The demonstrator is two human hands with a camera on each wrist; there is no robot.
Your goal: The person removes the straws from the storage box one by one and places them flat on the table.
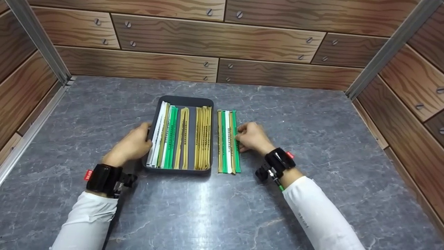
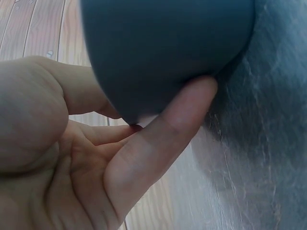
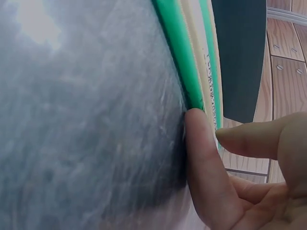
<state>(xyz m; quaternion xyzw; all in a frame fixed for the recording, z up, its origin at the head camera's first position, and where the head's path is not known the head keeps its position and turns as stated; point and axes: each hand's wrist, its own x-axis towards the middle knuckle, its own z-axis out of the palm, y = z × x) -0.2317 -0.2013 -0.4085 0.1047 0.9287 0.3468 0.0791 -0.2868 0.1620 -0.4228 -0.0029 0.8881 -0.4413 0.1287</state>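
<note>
A dark grey rectangular tray (image 1: 188, 101) lies left of the middle, holding long thin printed stick packets in white, green and gold. My left hand (image 1: 134, 143) grips its left side; in the left wrist view, fingers (image 2: 184, 108) stand on both sides of the tray wall (image 2: 163, 43). Right of the tray, several more packets lie side by side, with a white packet (image 1: 228, 142) among them. At the row's right edge my right hand (image 1: 255, 138) pinches the outermost green packet (image 1: 236, 156). The right wrist view shows one fingertip against the green packet (image 3: 180, 52), the thumb close by.
Inside the tray, gold packets (image 1: 203, 139) form a bunch along the right side, and green packets (image 1: 170, 146) lie nearer the left. A grey marbled table (image 1: 305, 118) carries everything. Wood-patterned panels (image 1: 166, 59) stand at the back and both sides.
</note>
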